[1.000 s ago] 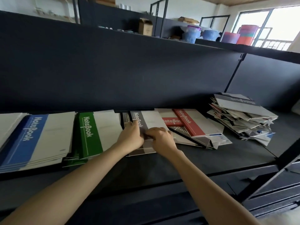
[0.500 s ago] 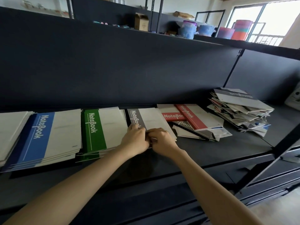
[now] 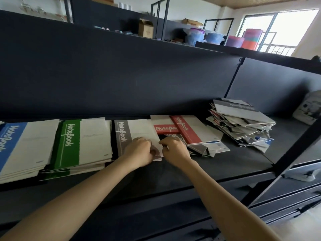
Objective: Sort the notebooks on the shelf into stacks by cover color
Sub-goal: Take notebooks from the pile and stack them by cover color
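On the black shelf (image 3: pixel 225 164) lie a blue notebook stack (image 3: pixel 26 146) at far left, a green stack (image 3: pixel 81 145) beside it, and a grey stack (image 3: pixel 133 133) in the middle. My left hand (image 3: pixel 139 152) grips the near edge of the grey stack. My right hand (image 3: pixel 173 150) pinches that stack's near right corner, fingers curled. Red notebooks (image 3: pixel 184 131) lie crossed just right of the hands, over loose covers. A messy mixed pile (image 3: pixel 243 126) sits at the right.
The shelf's dark back panel (image 3: pixel 139 80) rises behind the stacks. A black upright post (image 3: pixel 291 150) stands at the right front. A white object (image 3: pixel 309 108) sits at far right. Boxes and tubs line the upper shelf (image 3: pixel 199 37).
Both hands stayed on the grey stack's near edge and drew slightly closer to its corner. The camera view shifted a little; the stacks kept their places.
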Demonstrator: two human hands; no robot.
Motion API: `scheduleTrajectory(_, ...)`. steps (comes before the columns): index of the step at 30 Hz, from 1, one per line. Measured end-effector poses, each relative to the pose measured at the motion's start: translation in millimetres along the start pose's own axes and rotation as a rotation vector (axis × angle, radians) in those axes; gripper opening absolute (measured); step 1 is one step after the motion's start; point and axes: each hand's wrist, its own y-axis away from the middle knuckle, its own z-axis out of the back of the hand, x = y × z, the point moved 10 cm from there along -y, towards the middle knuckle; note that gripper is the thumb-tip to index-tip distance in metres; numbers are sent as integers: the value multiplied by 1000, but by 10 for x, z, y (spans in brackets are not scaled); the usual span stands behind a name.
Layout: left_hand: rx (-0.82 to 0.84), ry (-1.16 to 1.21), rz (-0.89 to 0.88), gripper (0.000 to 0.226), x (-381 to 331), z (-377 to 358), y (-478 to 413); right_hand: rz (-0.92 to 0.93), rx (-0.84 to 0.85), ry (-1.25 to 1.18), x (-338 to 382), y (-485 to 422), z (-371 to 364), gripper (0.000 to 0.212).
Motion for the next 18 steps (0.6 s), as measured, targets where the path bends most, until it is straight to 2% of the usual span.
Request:
scheduleTrajectory(5, -13, 95, 21, 23, -373, -136, -243, -156, -43, 129, -654, -68, 294, 36)
scheduleTrajectory(9, -35, 132, 10, 23, -623, -185, -392, -225, 31, 170, -1028, -126, 336, 49)
scheduleTrajectory(13, -62, 159, 27, 22, -750, -227, -484, -196, 58, 242, -1125, -161, 342, 56)
scheduleTrajectory(18, -69, 205, 69, 24, -813, -324, -535, -141, 102, 351, -1001, -204, 359, 45)
